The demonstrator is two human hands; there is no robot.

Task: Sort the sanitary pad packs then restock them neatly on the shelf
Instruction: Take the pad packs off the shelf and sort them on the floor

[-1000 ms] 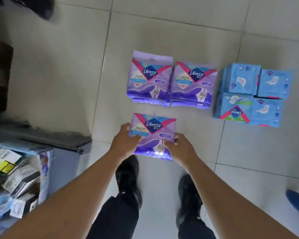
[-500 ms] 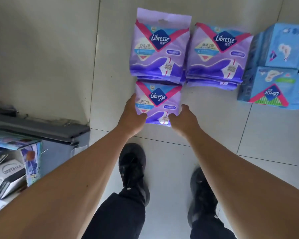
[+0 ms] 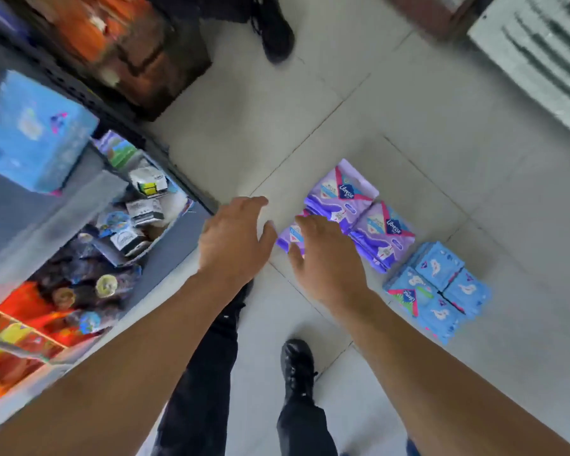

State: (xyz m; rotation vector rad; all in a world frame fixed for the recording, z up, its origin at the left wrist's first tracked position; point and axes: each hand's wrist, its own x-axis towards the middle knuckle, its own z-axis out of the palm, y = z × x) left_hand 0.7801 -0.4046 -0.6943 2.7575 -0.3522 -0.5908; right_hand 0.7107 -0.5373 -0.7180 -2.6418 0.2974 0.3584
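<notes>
Your left hand [image 3: 234,240] is spread, fingers relaxed and holding nothing, over bare floor tile [image 3: 408,93] near the shelf's lower corner. Your right hand [image 3: 326,258] is also loose-fingered and holds nothing; it sits over the near purple pack [image 3: 288,236], most of which it hides — whether the fingertips touch the pack you can't tell, there's motion blur. That pack lies at about 1 o'clock from the left hand, just beside it, so the right hand is the nearer one. Outward at 1 to 2 o'clock from the right hand are two more purple packs: the far purple pack [image 3: 341,192] and the right purple pack [image 3: 384,236], touching side by side. Their long axes run diagonally, roughly 10 to 4 o'clock. Further out at 4 o'clock sits the blue pack stack [image 3: 438,291], four packs in a square, just beside the purple group but apart. The shelf [image 3: 79,209] is at your 9 o'clock with a blue pack [image 3: 30,133] already on it — likely the restock spot, so any carry would probably swing leftward from the floor piles.
</notes>
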